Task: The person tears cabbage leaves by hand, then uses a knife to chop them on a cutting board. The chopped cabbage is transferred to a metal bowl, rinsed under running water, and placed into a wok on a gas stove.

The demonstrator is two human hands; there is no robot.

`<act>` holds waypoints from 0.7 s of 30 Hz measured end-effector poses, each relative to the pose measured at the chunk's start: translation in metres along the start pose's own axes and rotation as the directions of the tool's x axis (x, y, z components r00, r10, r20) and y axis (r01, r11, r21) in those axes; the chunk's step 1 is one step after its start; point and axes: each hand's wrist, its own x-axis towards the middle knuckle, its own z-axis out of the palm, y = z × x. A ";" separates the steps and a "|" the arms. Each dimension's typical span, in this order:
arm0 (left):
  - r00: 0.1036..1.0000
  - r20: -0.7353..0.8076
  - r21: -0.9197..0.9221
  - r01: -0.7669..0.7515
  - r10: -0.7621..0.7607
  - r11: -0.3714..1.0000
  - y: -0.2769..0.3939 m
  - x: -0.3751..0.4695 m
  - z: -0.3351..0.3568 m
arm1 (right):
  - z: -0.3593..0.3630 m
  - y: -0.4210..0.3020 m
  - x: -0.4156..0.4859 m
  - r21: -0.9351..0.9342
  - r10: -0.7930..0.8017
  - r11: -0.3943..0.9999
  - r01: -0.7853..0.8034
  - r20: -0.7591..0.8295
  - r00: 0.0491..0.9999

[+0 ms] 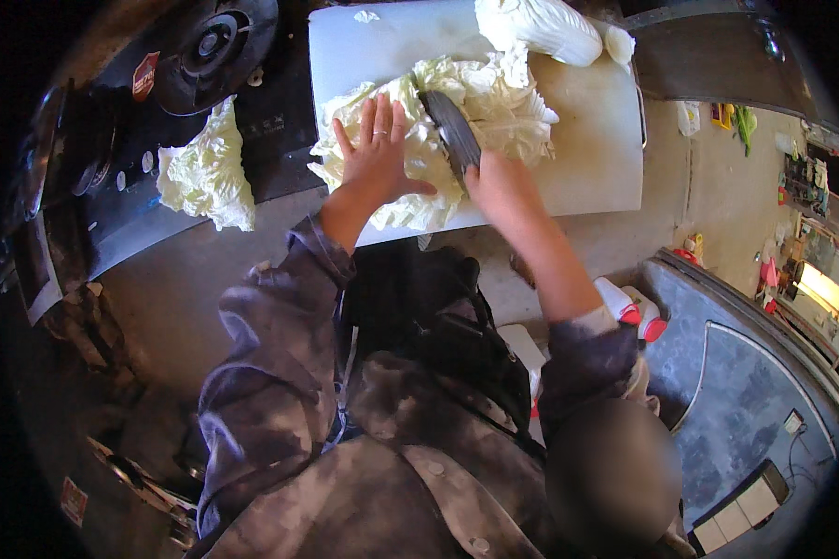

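Note:
Cabbage leaves (500,112) lie spread in a loose layer on a white cutting board (587,168). Pressed flat on the left part of them is my left hand (377,150), fingers spread, a ring on one finger. My right hand (496,183) grips a knife (451,126) with a dark, broad blade, which lies among the leaves just right of my left hand; its edge and handle are mostly hidden. At the board's far right edge rests a napa cabbage (552,31), with a small pale piece (619,45) beside it.
Left of the board, a large cabbage leaf (213,171) overhangs the front edge of a black gas stove (280,157) with a round burner (210,43). White jugs with red caps (636,314) stand low at the right, near a blue-grey panel (741,377). A dark curved surface (713,63) adjoins the board's right side.

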 end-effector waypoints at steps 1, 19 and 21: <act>1.000 0.001 0.031 0.009 -0.009 0.999 0.002 -0.001 0.001 | 0.006 0.004 -0.012 0.008 0.010 1.000 -0.010 0.027 1.000; 1.000 -0.008 0.050 -0.017 0.018 0.999 0.003 0.005 0.013 | 0.060 0.003 -0.009 0.146 0.154 0.981 -0.127 -0.185 0.971; 0.999 0.004 0.062 -0.049 0.049 0.997 0.000 0.004 0.010 | 0.058 0.000 0.014 0.125 0.082 0.991 -0.054 -0.233 0.969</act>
